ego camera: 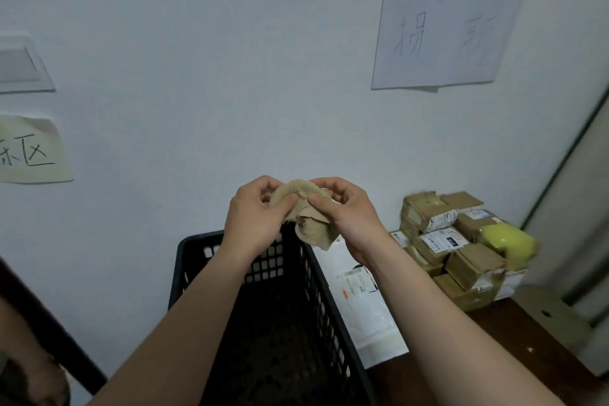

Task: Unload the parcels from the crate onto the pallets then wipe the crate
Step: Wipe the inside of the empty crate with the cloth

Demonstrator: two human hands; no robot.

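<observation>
A black perforated plastic crate (321,303) stands below my arms against the wall, and I see no parcels inside it. My left hand (253,217) and my right hand (347,214) are raised above the crate's far rim. Both pinch a crumpled beige cloth (308,224) between them, part of it hanging down. To the right, several brown cardboard parcels (461,244) are stacked by the wall with a yellow-green wrapped parcel (507,239) on top. A white flat mailer bag (362,300) lies between the crate and the stack.
The parcels rest on a dark brown surface (514,346) at the right. Paper signs with handwritten characters hang on the wall, a white one (451,16) at upper right and a yellowish one (29,150) at left. A dark edge (49,323) runs along the lower left.
</observation>
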